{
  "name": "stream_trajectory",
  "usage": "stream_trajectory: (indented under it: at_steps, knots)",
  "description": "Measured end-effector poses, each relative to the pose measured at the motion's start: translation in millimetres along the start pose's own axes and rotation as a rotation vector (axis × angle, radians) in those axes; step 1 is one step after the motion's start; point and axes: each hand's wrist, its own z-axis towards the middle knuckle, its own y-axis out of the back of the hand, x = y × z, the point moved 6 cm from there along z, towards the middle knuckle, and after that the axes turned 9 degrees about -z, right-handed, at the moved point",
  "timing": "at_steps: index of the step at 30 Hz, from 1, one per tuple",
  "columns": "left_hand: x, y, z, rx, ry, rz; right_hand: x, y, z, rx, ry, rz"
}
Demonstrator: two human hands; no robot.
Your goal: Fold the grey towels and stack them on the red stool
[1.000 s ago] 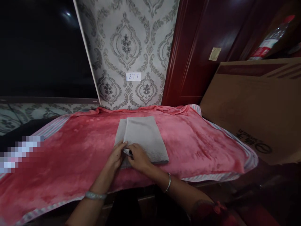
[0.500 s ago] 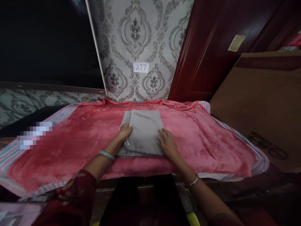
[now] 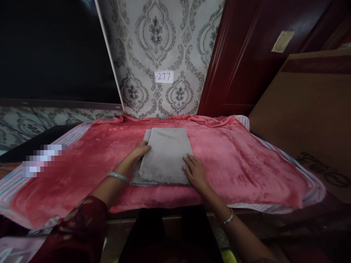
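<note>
A folded grey towel (image 3: 164, 155) lies in the middle of a pink blanket (image 3: 241, 168) spread over a table. My left hand (image 3: 139, 150) rests at the towel's left edge, fingers curled over the fold. My right hand (image 3: 195, 171) lies flat against the towel's near right side, fingers stretched out. Each wrist wears a bracelet. The top layer of the towel sits slightly to the right of the layer under it.
Patterned wallpaper with a small label reading 277 (image 3: 163, 76) stands behind the table. A dark screen (image 3: 52, 51) fills the upper left. A dark red door (image 3: 246, 54) and a large cardboard box (image 3: 309, 113) stand to the right.
My hands moved from the towel's near corner out to its left and right sides, and the top layer now lies flatter. The view shifted slightly.
</note>
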Motion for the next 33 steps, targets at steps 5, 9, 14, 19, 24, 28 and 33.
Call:
stream_trajectory:
  at_steps: [5,9,14,19,24,28,33]
  knots:
    - [-21,-16.0,37,-0.059,-0.036,0.070,-1,3,-8,-0.050,-0.027,0.090]
    - [-28,-25.1,51,-0.108,-0.066,0.151,-4,6,-12,-0.068,-0.055,0.093]
    - [-24,-16.4,52,-0.148,-0.109,0.270,-3,6,-13,-0.026,-0.019,0.117]
    - [-16,-13.4,56,-0.061,-0.065,0.346,-3,7,-12,-0.033,-0.024,0.155]
    - [-26,-14.8,47,-0.022,-0.099,0.363,-2,10,-11,-0.036,-0.034,0.158]
    - [-26,-12.6,16,0.015,-0.132,0.387,0,13,-12,-0.034,-0.026,0.157]
    - [-13,-10.1,-39,0.097,-0.205,0.506,1,14,-12,-0.019,-0.028,0.161]
